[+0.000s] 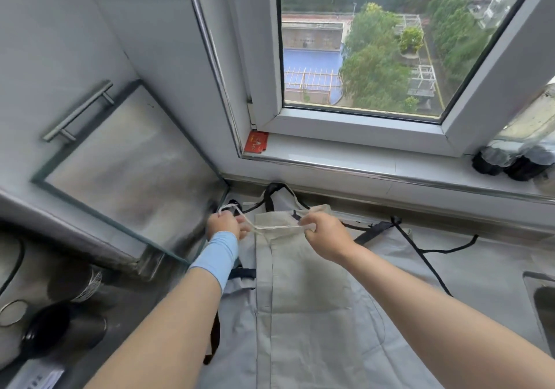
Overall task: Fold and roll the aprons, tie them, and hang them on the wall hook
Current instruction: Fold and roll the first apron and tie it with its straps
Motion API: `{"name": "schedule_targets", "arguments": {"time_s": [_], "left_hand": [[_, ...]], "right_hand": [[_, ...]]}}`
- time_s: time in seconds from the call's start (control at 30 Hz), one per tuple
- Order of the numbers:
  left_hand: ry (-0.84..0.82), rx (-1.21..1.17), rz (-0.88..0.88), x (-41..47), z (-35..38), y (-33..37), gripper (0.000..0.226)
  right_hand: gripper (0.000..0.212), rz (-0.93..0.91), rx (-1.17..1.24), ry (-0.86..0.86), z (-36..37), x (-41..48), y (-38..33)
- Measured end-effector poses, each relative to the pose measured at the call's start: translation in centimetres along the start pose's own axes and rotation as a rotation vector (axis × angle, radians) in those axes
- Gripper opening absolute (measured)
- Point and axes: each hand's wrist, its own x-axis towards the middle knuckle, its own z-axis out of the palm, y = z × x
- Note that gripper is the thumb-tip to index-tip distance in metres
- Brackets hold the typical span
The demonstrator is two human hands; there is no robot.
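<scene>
Head view: your left hand (223, 223) has its fingers curled round a loop of the pale tie (270, 227). Your right hand (326, 235) pinches the same tie at the top edge of the beige apron (303, 268). The beige apron lies flat on the grey apron (390, 313), and both are spread on the counter (516, 238). Their top edges sit near the wall under the window sill (360, 160). The glass panel (126, 163) is just beside your left hand, so it's tight there. The sink (543, 298) is near the grey apron's right edge. Black straps (426, 256) trail to the right.
</scene>
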Motion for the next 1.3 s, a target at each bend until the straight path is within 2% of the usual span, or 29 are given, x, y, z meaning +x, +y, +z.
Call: {"name": "schedule_targets", "arguments": {"time_s": [0.07,0.1,0.13,0.17,0.23,0.3,0.37,0.43,0.5,0.57,0.6,0.67,0.77,0.87,0.93,1.0,1.1,1.2,1.3], "left_hand": [[-0.008,0.048,0.012,1.6,-3.0,-0.3,0.038],[0.038,0.15,0.013,1.7,-4.1,-0.5,0.033],[0.147,0.295,0.022,1.9,-4.7,-0.8,0.023],[0.252,0.401,0.031,1.8,-5.1,-1.1,0.024],[0.299,0.479,0.11,0.4,-4.6,-1.5,0.045],[0.16,0.613,0.301,-0.5,-3.5,-2.3,0.05],[-0.105,0.809,0.488,-0.9,-1.9,-3.5,0.045],[-0.372,1.039,0.581,-0.8,-0.5,-5.2,0.047],[-0.515,1.355,0.539,-0.2,0.3,-6.7,0.056],[-0.52,1.572,0.425,0.8,0.2,-8.0,0.061],[-0.493,1.608,0.392,1.2,-0.2,-8.3,0.062],[-0.423,1.568,0.46,1.1,-0.6,-8.7,0.06],[-0.28,1.308,0.691,-1.3,-0.3,-9.6,0.049],[-0.196,1.158,0.699,-3.9,-0.1,-11.3,0.034],[-0.239,1.176,0.646,-5.8,-0.6,-13.0,0.024],[-0.33,1.189,0.618,-7.5,-1.1,-14.8,0.018],[-0.465,1.208,0.572,-10.0,-1.5,-17.3,0.02],[-0.553,1.289,0.579,-12.0,-1.5,-19.4,0.023],[-0.594,1.36,0.608,-13.8,-1.8,-21.8,0.027]], "right_hand": [[0.036,0.019,-0.069,-0.079,1.3,-0.2,-0.5],[0.037,0.018,-0.12,-0.124,2.0,-0.2,-0.7],[0.039,0.017,-0.161,-0.161,2.5,-0.2,-0.7],[0.041,0.024,-0.186,-0.188,3.2,-0.2,-0.8],[0.046,0.047,-0.209,-0.229,4.3,-0.1,-0.8],[0.051,0.039,-0.262,-0.251,5.3,-0.2,-0.7],[0.055,0.029,-0.357,-0.262,6.0,-0.4,-0.6],[0.062,0.046,-0.439,-0.285,6.3,-0.8,-0.3],[0.067,0.06,-0.506,-0.309,6.6,-1.1,0.5],[0.07,0.045,-0.56,-0.346,6.8,-1.3,1.7],[0.07,0.024,-0.57,-0.354,6.8,-1.4,2.3],[0.07,-0.027,-0.547,-0.316,6.8,-1.6,3.1],[0.063,-0.087,-0.453,-0.133,6.9,-2.7,4.0],[0.042,-0.144,-0.345,0.079,7.0,-4.9,5.5],[0.028,-0.19,-0.319,0.106,7.1,-6.8,6.9],[0.021,-0.204,-0.306,-0.008,7.1,-9.0,7.6],[0.024,-0.21,-0.341,-0.211,7.6,-12.4,7.8],[0.021,-0.147,-0.295,-0.158,8.6,-15.4,8.4],[0.02,0.008,-0.228,-0.06,9.4,-18.4,9.3]]}}
